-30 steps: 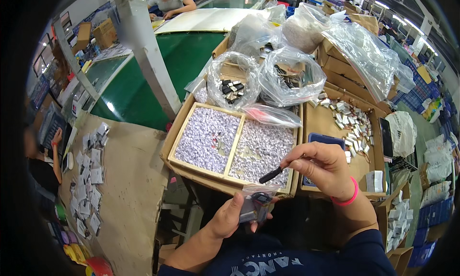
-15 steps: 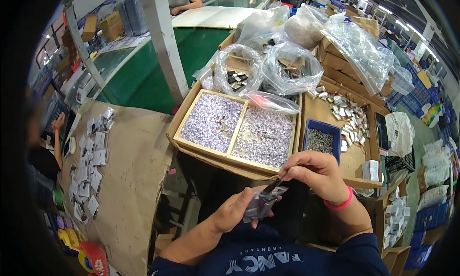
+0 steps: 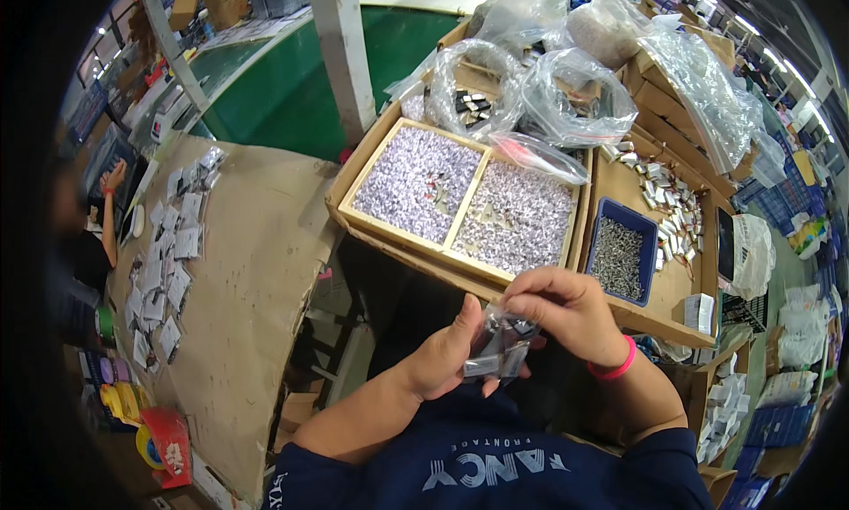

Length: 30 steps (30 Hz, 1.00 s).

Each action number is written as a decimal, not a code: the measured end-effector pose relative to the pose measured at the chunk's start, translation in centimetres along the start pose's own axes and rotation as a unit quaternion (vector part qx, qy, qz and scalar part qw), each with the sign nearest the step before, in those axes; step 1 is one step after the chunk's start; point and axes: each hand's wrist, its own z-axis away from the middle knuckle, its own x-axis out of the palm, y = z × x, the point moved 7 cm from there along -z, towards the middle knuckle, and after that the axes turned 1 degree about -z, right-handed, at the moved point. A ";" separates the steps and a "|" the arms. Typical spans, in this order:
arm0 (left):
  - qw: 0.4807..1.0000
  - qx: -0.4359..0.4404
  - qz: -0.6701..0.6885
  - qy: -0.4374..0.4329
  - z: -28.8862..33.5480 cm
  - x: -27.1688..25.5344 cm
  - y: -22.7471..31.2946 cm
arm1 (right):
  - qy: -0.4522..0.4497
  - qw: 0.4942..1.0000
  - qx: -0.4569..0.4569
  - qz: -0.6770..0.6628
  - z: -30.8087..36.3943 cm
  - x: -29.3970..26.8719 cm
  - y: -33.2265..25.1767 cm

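A small clear plastic bag (image 3: 497,349) with dark and silvery parts inside is held in front of my body. My left hand (image 3: 447,349) grips it from the left side, thumb up and fingers behind. At the bag's upper edge, the fingertips of my right hand (image 3: 562,311) are pinched together on the plastic. What exactly the parts in the bag are, I cannot make out. Just beyond my hands lies a two-part wooden tray (image 3: 457,207) full of tiny pale pieces. To its right stands a blue bin (image 3: 652,260) of small metal screws.
Filled small bags (image 3: 164,267) lie on the brown board (image 3: 243,271) at left. White battery-like packs with wires (image 3: 676,218) sit in the right box. Open plastic bags (image 3: 579,94) stand behind the tray. A person's arm (image 3: 110,214) shows at far left.
My right fingers held a dark thin piece at the bag's mouth; now they pinch the bag's edge and that piece no longer shows in them. The whole view has shifted slightly.
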 end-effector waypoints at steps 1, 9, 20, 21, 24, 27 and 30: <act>0.999 0.004 0.035 -0.004 0.0 0.0 0.0 | 0.009 0.999 0.014 -0.048 -0.1 -0.1 0.5; 0.994 0.027 0.102 -0.010 1.1 0.2 0.4 | 0.049 0.977 0.063 -0.198 -1.0 -2.3 2.8; 0.993 0.000 -0.022 0.116 1.0 -0.7 -0.2 | 0.075 0.995 0.037 -0.058 -1.0 -2.8 1.8; 0.991 -0.013 -0.026 0.128 0.9 -1.0 -0.5 | 0.080 0.995 0.042 -0.029 -0.9 -2.9 1.6; 0.993 -0.001 -0.018 0.119 0.9 -1.1 -0.6 | 0.081 0.992 -0.021 0.094 -0.8 -3.0 0.0; 0.997 0.046 0.021 0.060 0.9 -0.8 -0.1 | 0.056 0.984 -0.068 0.156 -0.7 -2.7 -1.5; 0.992 0.031 0.125 0.018 0.9 -0.9 -0.3 | -0.007 0.968 -0.143 0.206 -0.5 -1.6 -2.8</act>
